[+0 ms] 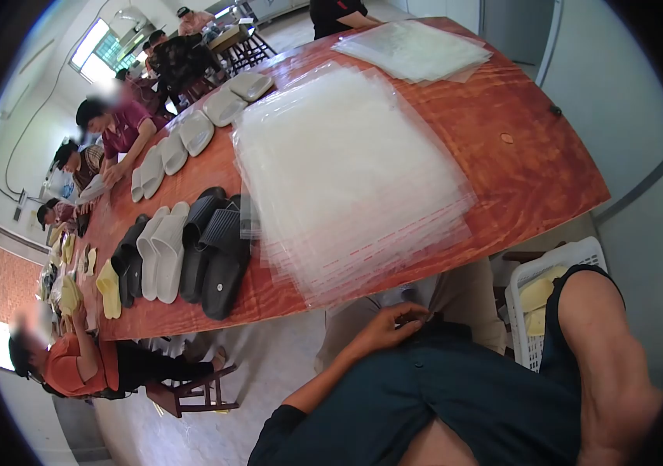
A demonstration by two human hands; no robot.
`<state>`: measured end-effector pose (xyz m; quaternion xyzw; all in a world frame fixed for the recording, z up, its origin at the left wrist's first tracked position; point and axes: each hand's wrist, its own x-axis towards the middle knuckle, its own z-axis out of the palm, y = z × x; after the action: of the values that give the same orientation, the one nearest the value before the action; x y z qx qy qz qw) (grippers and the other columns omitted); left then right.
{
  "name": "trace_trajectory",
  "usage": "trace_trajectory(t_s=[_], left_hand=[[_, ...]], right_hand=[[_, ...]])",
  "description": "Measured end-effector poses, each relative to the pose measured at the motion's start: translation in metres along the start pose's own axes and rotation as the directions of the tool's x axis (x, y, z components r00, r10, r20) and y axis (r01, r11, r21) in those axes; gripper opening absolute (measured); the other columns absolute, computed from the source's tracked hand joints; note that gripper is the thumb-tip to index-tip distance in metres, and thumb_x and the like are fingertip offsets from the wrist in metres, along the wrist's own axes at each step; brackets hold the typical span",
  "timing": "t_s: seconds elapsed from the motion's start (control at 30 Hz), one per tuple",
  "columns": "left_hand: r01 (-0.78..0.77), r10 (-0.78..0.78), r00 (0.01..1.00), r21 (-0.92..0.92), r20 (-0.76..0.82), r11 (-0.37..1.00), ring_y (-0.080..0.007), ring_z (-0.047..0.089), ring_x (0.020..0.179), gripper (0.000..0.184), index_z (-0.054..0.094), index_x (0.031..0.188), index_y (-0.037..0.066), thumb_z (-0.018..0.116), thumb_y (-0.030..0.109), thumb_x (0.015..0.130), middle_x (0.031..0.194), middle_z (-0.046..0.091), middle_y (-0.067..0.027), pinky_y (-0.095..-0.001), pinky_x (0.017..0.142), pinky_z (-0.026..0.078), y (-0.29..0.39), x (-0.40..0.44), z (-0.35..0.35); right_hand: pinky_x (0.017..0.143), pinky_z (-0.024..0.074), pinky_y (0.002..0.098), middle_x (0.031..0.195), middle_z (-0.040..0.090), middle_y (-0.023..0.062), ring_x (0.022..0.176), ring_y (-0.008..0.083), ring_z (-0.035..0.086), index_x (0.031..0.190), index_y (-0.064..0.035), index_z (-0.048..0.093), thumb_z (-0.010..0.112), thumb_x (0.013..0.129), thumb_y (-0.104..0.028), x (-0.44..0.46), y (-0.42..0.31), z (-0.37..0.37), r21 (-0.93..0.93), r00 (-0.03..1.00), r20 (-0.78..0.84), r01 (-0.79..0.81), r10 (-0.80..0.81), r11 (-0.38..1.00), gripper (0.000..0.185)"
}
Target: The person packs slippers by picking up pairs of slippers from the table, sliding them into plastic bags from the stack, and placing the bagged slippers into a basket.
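Note:
My left hand point(393, 325) is low over my lap, just below the table's edge, beside the hem of my dark shirt point(455, 380). Its fingers are loosely bent and apart, with nothing visible between them. Of my right arm only the bare upper part shows at the right; the right hand is out of view. Nearest on the table lies a big stack of clear plastic bags point(347, 171) with red-printed edges. Left of it stand black slides point(219, 256), white slides point(162, 252), dark slides point(129, 256) and yellow slides point(108, 289).
A second stack of plastic bags point(417, 50) lies at the far end of the red-brown table point(529, 147). Grey slides point(195, 132) line its far side. A white basket point(529, 342) with yellow pieces stands by my right. Several people work along the table; a person in orange point(75, 365) sits left.

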<state>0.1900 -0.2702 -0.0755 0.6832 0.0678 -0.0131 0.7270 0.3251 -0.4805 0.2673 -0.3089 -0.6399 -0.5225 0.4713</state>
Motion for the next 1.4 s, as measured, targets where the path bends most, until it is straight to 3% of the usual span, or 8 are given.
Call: trace_trajectory(t_s=[0.2, 0.37, 0.47, 0.73, 1.07, 1.13, 1.23, 1.4], left_hand=[[0.062, -0.062, 0.998, 0.022, 0.016, 0.998, -0.0124, 0.063, 0.104, 0.034, 0.061, 0.130, 0.004, 0.064, 0.015, 0.098, 0.109, 0.068, -0.0053, -0.0281, 0.093, 0.049, -0.007, 0.002, 0.000], [-0.001, 0.001, 1.000, 0.042, 0.003, 0.999, -0.0114, 0.062, 0.102, 0.033, 0.061, 0.128, 0.005, 0.065, 0.016, 0.098, 0.108, 0.067, -0.0048, -0.0281, 0.091, 0.050, -0.011, 0.005, 0.000], [-0.001, 0.001, 1.000, -0.067, 0.000, 0.998, -0.0115, 0.062, 0.101, 0.032, 0.062, 0.128, 0.005, 0.065, 0.017, 0.098, 0.107, 0.067, -0.0048, -0.0281, 0.091, 0.049, -0.019, 0.007, 0.007], [0.009, -0.009, 1.000, 0.006, 0.008, 1.000, -0.0113, 0.062, 0.102, 0.033, 0.061, 0.128, 0.005, 0.065, 0.017, 0.099, 0.108, 0.067, -0.0052, -0.0272, 0.091, 0.049, -0.022, 0.007, 0.003], [0.031, -0.029, 0.999, -0.047, 0.034, 0.998, -0.0125, 0.061, 0.107, 0.033, 0.061, 0.129, 0.004, 0.065, 0.015, 0.098, 0.116, 0.067, -0.0062, -0.0289, 0.091, 0.051, -0.025, 0.010, 0.005], [0.019, -0.018, 1.000, 0.090, -0.017, 0.996, -0.0125, 0.062, 0.105, 0.035, 0.061, 0.129, 0.004, 0.067, 0.017, 0.097, 0.114, 0.068, -0.0065, -0.0291, 0.090, 0.051, -0.026, 0.007, 0.004], [0.044, -0.044, 0.999, -0.019, 0.006, 0.999, -0.0105, 0.061, 0.101, 0.032, 0.061, 0.127, 0.004, 0.065, 0.016, 0.098, 0.106, 0.068, -0.0050, -0.0270, 0.089, 0.050, -0.025, 0.007, 0.007], [0.026, -0.026, 1.000, 0.000, 0.004, 1.000, -0.0107, 0.062, 0.099, 0.032, 0.062, 0.126, 0.005, 0.066, 0.017, 0.097, 0.107, 0.068, -0.0049, -0.0273, 0.087, 0.050, -0.025, 0.007, 0.010]], right_hand=[[0.114, 0.0343, 0.0383, 0.151, 0.044, 0.0154, 0.138, 0.0247, 0.040, 0.139, -0.0028, 0.048, 0.047, 0.104, -0.007, 0.017, 0.005, -0.012, -0.054, 1.000, 0.008, 0.027, -0.026, 0.998, 0.036], [0.113, 0.0349, 0.0386, 0.150, 0.044, 0.0156, 0.138, 0.0251, 0.041, 0.138, -0.0025, 0.049, 0.048, 0.103, -0.007, 0.012, 0.003, -0.010, 0.054, 0.999, -0.037, 0.003, -0.001, 0.999, 0.036], [0.113, 0.0353, 0.0387, 0.150, 0.045, 0.0158, 0.137, 0.0253, 0.041, 0.137, -0.0023, 0.049, 0.048, 0.102, -0.006, 0.013, 0.005, -0.007, 0.096, 0.999, -0.039, -0.009, 0.013, 0.995, 0.036], [0.112, 0.0363, 0.0392, 0.148, 0.046, 0.0163, 0.137, 0.0260, 0.042, 0.136, -0.0019, 0.051, 0.050, 0.100, -0.006, 0.010, 0.010, -0.007, 0.207, 0.995, -0.093, -0.026, 0.046, 0.978, 0.036], [0.110, 0.0375, 0.0397, 0.147, 0.047, 0.0168, 0.136, 0.0268, 0.043, 0.134, -0.0013, 0.052, 0.052, 0.098, -0.005, 0.008, 0.006, -0.012, 0.234, 0.992, -0.106, -0.040, 0.067, 0.971, 0.036], [0.110, 0.0377, 0.0398, 0.146, 0.048, 0.0169, 0.136, 0.0270, 0.043, 0.133, -0.0012, 0.053, 0.053, 0.098, -0.005, 0.011, 0.007, -0.011, 0.248, 0.990, -0.118, -0.045, 0.076, 0.968, 0.036], [0.110, 0.0381, 0.0399, 0.146, 0.048, 0.0171, 0.135, 0.0272, 0.044, 0.133, -0.0010, 0.053, 0.053, 0.097, -0.005, 0.012, 0.006, -0.014, 0.262, 0.991, -0.096, -0.061, 0.089, 0.963, 0.036], [0.109, 0.0387, 0.0402, 0.145, 0.049, 0.0174, 0.135, 0.0276, 0.044, 0.132, -0.0007, 0.054, 0.055, 0.096, -0.005, 0.011, 0.004, -0.013, 0.286, 0.988, -0.116, -0.061, 0.098, 0.956, 0.036]])
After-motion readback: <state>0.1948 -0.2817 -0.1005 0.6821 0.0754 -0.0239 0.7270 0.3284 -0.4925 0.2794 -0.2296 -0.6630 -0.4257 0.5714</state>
